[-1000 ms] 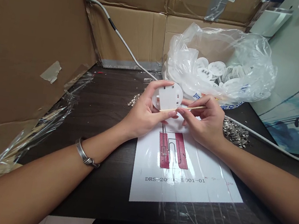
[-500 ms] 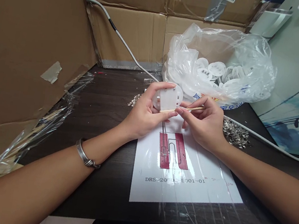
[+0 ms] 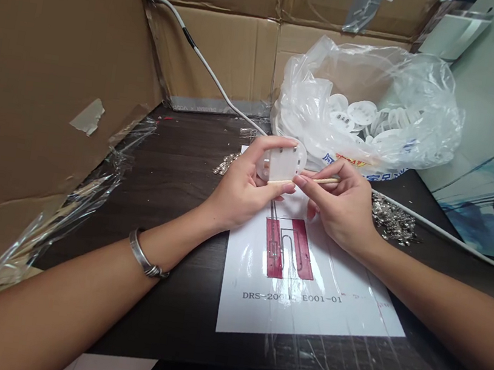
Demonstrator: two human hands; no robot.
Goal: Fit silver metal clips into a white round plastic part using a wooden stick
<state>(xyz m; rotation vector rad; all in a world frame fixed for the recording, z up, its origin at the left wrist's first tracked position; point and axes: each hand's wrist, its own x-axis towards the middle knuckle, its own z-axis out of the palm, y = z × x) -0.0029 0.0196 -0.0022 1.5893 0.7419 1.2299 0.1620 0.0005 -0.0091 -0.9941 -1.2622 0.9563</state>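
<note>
Between the fingers and thumb of my left hand (image 3: 247, 182) is a round white plastic disc (image 3: 283, 164), tilted with a flat panel facing me. Small metal pieces show near the disc's upper edge. My right hand (image 3: 341, 201) pinches a thin pale wooden stick (image 3: 321, 179). The stick runs along the disc's lower edge, and its left part lies by my left thumb. Both hands meet at the disc's lower right, above a white printed sheet (image 3: 256, 315) with a red and grey diagram. Whether the stick's tip touches a metal piece, I cannot tell.
Behind my hands stands a clear plastic bag (image 3: 306, 107) full of similar white discs. Small metal parts lie in a pile (image 3: 392, 221) at right and a smaller one (image 3: 226, 162) at left. A white cable (image 3: 215, 85) crosses the dark table (image 3: 186, 158); cardboard walls (image 3: 53, 60) close the left and back.
The whole view has shifted slightly, so everything sits a little further right. My hands keep the same hold on the disc and the stick.
</note>
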